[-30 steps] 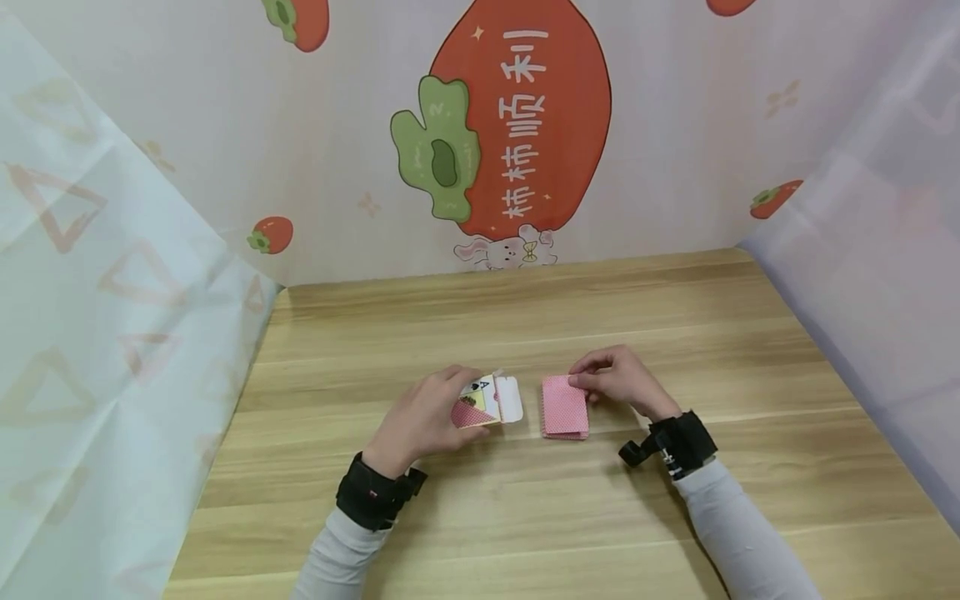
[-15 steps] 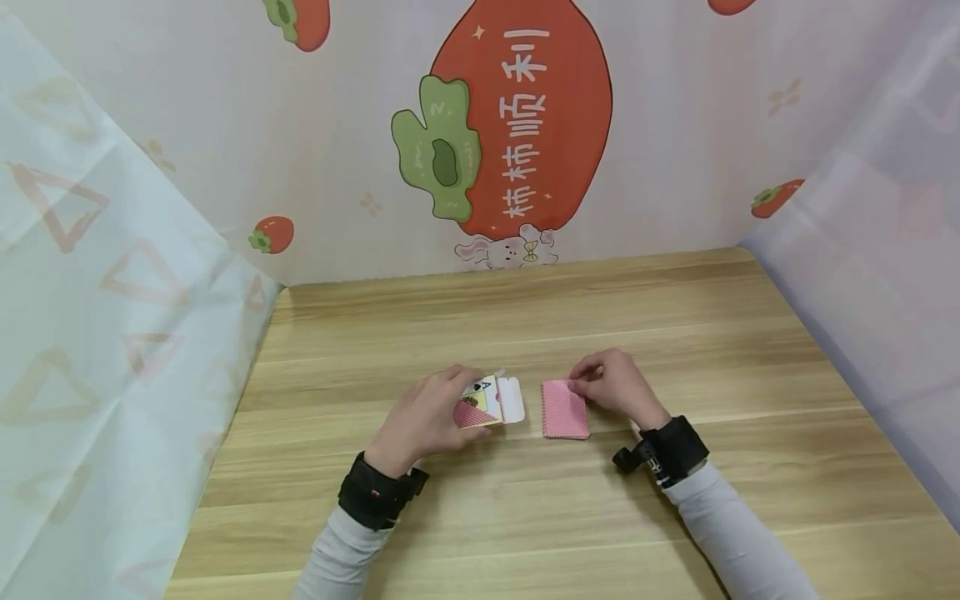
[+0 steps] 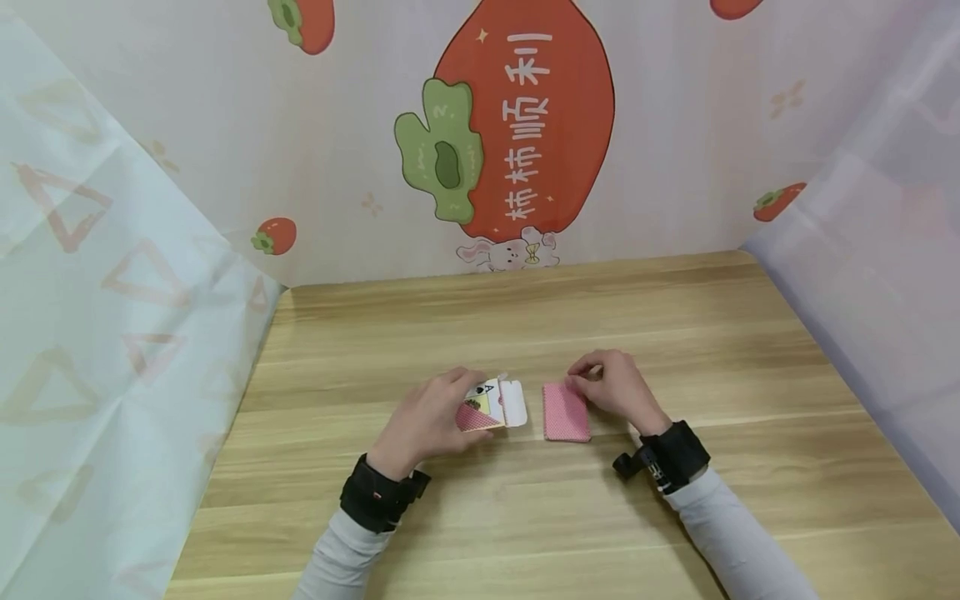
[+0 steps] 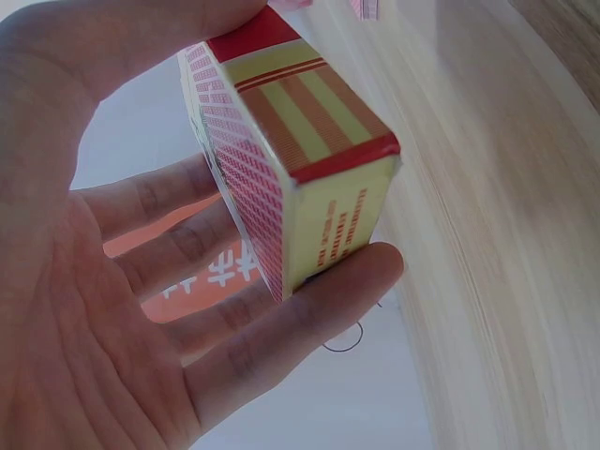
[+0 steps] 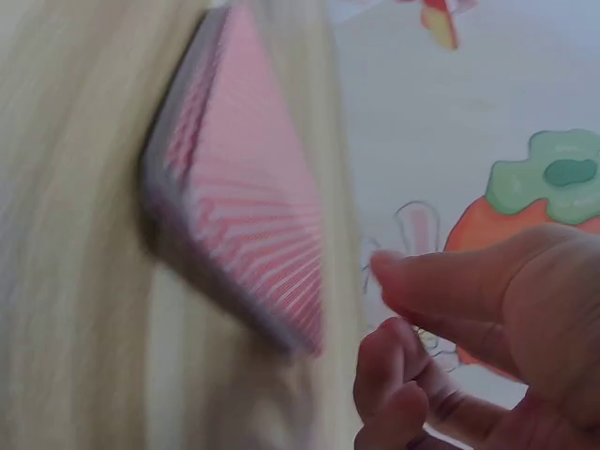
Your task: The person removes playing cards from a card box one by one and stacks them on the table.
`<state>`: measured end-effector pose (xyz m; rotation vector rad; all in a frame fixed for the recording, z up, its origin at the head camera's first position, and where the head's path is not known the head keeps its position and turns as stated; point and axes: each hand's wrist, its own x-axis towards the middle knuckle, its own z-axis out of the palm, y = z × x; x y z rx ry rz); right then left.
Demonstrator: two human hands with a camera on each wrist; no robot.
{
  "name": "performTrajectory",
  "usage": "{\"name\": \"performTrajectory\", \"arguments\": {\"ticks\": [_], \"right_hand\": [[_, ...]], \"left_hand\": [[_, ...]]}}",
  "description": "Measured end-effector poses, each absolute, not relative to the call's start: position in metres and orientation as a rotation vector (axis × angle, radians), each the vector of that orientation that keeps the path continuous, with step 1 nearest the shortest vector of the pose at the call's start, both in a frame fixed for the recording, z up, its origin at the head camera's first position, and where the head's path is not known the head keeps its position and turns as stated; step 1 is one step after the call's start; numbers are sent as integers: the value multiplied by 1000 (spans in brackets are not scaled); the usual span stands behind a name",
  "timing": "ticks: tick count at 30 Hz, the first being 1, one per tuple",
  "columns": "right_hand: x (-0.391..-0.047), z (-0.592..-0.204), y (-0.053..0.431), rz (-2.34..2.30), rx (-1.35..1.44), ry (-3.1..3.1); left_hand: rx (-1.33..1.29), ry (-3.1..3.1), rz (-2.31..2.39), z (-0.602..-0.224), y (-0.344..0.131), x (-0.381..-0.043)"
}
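Note:
My left hand [image 3: 426,421] holds a playing-card box [image 3: 482,408], thumb on one long edge and fingers on the other. On the box an ace of spades design shows, and its white end flap [image 3: 514,403] stands out toward the right. The left wrist view shows the striped side and cream end of the card box [image 4: 314,112]. Just right of it a deck of playing cards [image 3: 564,415] lies on the table, pink patterned backs up. My right hand [image 3: 617,385] is by the deck's far right corner; in the right wrist view its bent fingers [image 5: 459,281] hold nothing.
The wooden table [image 3: 480,517] ends at a back curtain [image 3: 337,125] printed with persimmons. More patterned cloth [image 3: 135,333] hangs along the left and right sides. Black camera straps [image 3: 377,493] circle both wrists.
A second ago the right hand pinched the upper cards, which sat offset over the pile. Now the deck lies squared and the right fingers have let go. The left hand has barely moved.

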<state>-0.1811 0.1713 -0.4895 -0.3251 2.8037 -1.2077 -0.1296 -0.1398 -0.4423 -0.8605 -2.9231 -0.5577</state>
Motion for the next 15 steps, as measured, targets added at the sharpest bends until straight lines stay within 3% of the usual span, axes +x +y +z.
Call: {"name": "performTrajectory", "arguments": {"ticks": [15], "right_hand": [[-150, -456, 142, -1623, -701, 2495]], "left_hand": [[-954, -2890, -533, -446, -131, -126]]}}
